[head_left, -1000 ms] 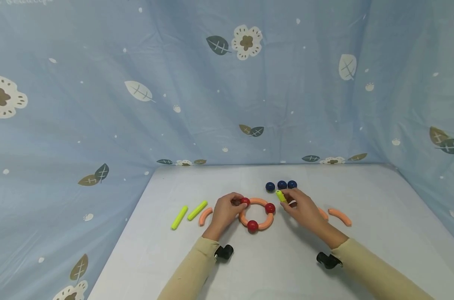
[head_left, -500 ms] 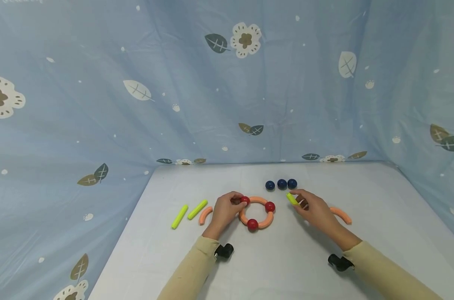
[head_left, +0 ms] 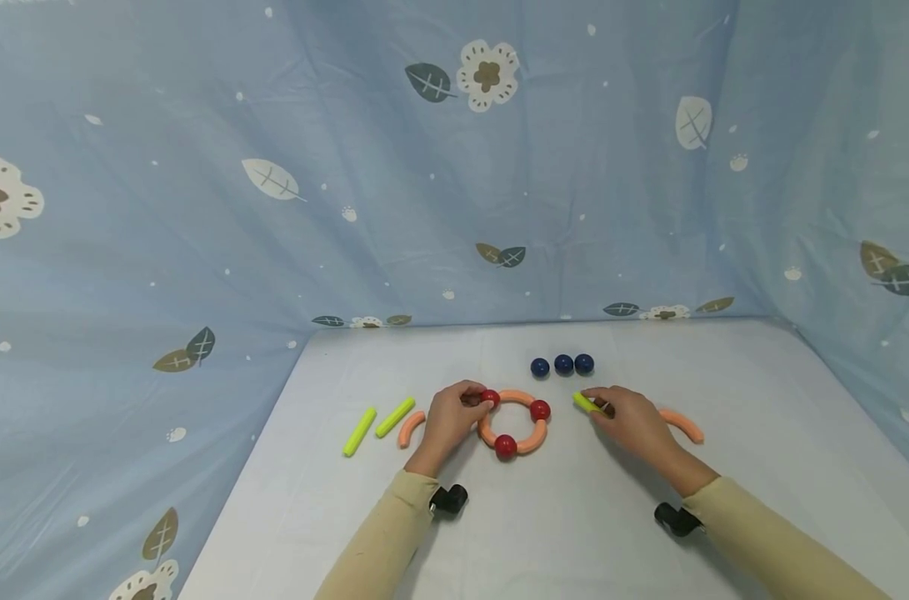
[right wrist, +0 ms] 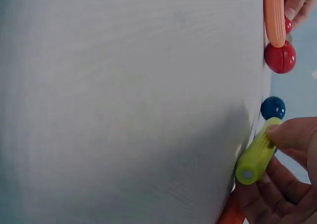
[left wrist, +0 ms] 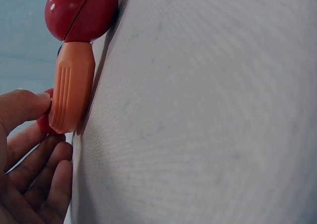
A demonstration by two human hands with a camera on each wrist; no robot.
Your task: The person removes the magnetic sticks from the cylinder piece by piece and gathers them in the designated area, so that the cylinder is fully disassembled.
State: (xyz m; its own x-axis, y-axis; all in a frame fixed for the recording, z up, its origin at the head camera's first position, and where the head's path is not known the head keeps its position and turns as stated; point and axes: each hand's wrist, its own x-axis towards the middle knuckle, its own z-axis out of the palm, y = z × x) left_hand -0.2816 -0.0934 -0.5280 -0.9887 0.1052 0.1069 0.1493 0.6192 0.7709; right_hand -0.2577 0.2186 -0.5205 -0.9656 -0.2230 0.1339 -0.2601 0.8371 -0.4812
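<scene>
1. The right hand [head_left: 637,421] pinches a yellow rod [right wrist: 256,157] low at the table [head_left: 574,525], farther right than a second ago.
2. The left hand [head_left: 450,414], its place unchanged, holds a red ball [head_left: 489,398] between thumb and fingers on a ring [head_left: 531,442] of orange arcs and red balls.
3. Three blue balls [head_left: 564,364] sit beyond the rod; an orange arc [head_left: 682,425] lies partly behind the right hand.
4. At left, two more yellow rods [head_left: 360,432] lie near another orange arc [head_left: 412,429].
</scene>
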